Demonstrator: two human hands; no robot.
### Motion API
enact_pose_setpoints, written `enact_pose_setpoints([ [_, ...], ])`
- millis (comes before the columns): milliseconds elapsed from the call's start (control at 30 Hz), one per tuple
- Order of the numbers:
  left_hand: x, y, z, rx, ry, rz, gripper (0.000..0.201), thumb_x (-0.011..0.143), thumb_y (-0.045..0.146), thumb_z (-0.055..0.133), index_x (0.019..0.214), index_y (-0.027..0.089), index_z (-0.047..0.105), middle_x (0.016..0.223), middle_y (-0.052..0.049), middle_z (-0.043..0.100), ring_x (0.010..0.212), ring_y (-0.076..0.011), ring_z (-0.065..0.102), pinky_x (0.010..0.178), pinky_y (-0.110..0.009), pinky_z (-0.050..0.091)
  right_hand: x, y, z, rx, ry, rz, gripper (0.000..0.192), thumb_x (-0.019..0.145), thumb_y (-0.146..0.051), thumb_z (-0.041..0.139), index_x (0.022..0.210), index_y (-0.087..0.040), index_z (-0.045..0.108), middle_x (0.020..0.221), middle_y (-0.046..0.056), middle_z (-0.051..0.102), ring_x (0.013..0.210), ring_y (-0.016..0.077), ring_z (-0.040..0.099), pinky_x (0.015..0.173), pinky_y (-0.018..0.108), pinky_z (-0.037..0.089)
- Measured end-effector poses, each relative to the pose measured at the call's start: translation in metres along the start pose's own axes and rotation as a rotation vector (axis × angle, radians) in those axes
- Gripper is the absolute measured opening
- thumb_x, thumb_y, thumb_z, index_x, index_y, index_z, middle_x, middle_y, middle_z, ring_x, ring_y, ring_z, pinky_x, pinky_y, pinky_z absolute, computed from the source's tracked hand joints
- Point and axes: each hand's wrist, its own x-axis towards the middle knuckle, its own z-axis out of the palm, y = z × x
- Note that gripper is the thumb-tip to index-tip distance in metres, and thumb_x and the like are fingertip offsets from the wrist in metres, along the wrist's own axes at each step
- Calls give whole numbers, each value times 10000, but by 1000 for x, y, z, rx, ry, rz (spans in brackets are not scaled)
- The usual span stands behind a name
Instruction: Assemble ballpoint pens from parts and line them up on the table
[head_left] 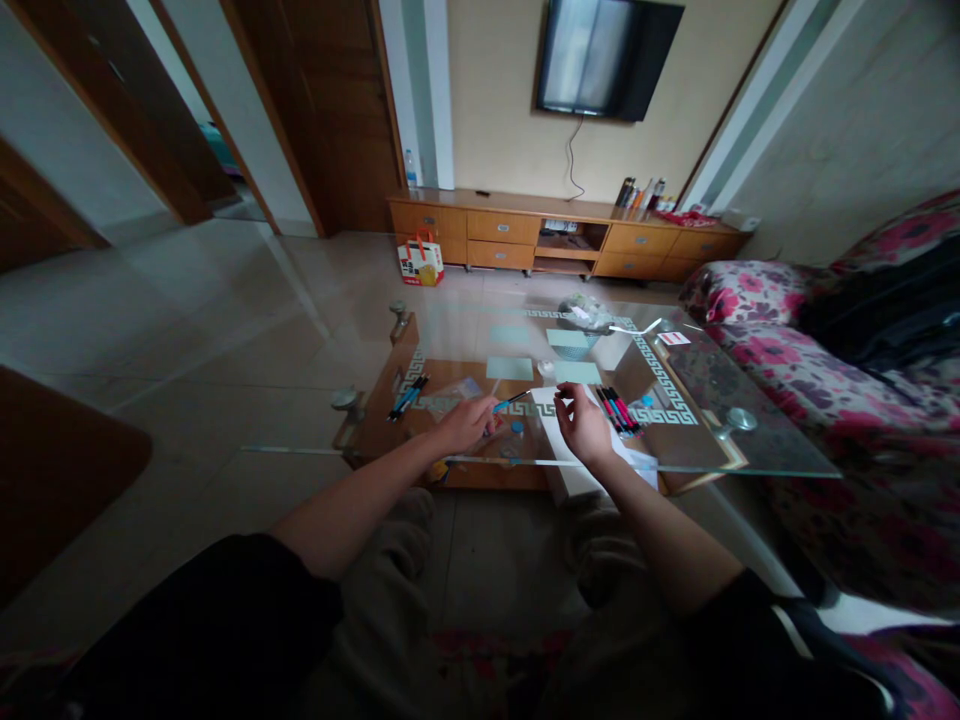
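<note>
While the person is sitting on a low seat with both forearms reaching forward, the left hand [466, 422] is closing its fingers around a blue pen [511, 403], gripping it near the back end so that the dark tip is pointing right, toward the other hand. The right hand [583, 424] is hovering just beside that tip, its thumb and fingers curling together as if pinching something small — what it is pinching, if anything, is too small to tell. Both hands are hanging just above a glass worktop [750, 450] with a pale key-pattern border.

Under the right hand a white sheet of paper [559, 440] is lying on the glass, running toward the near edge. Just to the right of that hand a bundle of red and pink pens [619, 409] is lying side by side. To the left of the left hand, a little apart, a second bundle of blue pens [407, 396] is resting on the glass. Several pale green paper squares [509, 368] are lying farther back on the worktop.

Beyond the worktop a long wooden cabinet [562, 235] is standing against the far wall, with a dark television [606, 58] hanging above it. A floral sofa [810, 370] is filling the right side — its near end is reaching past the worktop.
</note>
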Motion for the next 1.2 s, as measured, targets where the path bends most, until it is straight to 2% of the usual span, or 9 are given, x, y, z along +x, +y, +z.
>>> enact_pose_setpoints([
  [133,-1,1,-1,3,1,-1,292,1018,308,324,1014,200,595,781,5,705,724,-157,640,749,-274,452,1,0,-3,3,23,6,321,975,-389,422,1206,-203,545,1019,86,713,753,210,660,658,313,472],
  [267,-1,1,-1,9,5,11,314,1025,313,303,1037,199,596,782,3,704,738,-161,643,757,-279,451,6,7,-16,-27,52,21,317,970,-398,422,1184,-211,562,1000,79,720,754,210,663,671,312,480],
  [433,0,2,-1,10,5,14,305,1020,303,308,1038,201,595,768,9,702,724,-157,642,738,-275,450,12,31,-36,-44,162,111,402,960,-370,411,1318,-209,494,981,98,728,782,249,676,709,354,508],
  [567,0,5,-2,-2,5,9,293,1012,290,320,998,196,598,769,7,702,708,-150,636,720,-267,453,12,52,-42,-71,175,178,479,947,-389,430,1394,-217,428,1048,124,724,814,275,684,709,374,518],
  [667,-1,5,-2,-13,8,16,291,1010,285,320,986,194,596,764,7,699,708,-148,635,723,-267,452,12,64,-40,-52,146,180,478,953,-402,436,1392,-214,413,1042,115,715,811,264,674,721,377,521],
  [733,-1,4,-2,-15,9,24,285,1008,280,326,972,194,595,765,7,698,711,-149,636,721,-268,449,13,70,-37,-32,93,98,466,952,-391,451,1377,-200,435,1077,123,684,841,254,656,758,386,522],
  [867,-1,0,0,-10,13,17,284,1010,287,325,995,196,593,764,8,697,703,-149,635,715,-267,450,12,78,-25,-127,-34,-87,410,910,-369,543,1284,-206,575,1232,152,546,1054,293,569,907,450,482],
  [1000,-1,-1,1,7,8,4,300,1019,311,315,1034,201,593,764,10,697,707,-151,634,722,-270,447,9,83,-10,-268,-127,-46,380,879,-379,596,1238,-262,634,1305,146,457,1133,345,470,906,526,442],
  [1200,-1,0,0,15,0,21,291,1014,295,314,1024,204,590,776,1,694,728,-160,636,734,-279,442,7,87,1,-287,-167,-20,392,887,-389,578,1264,-287,614,1326,139,420,1120,337,449,923,541,412],
])
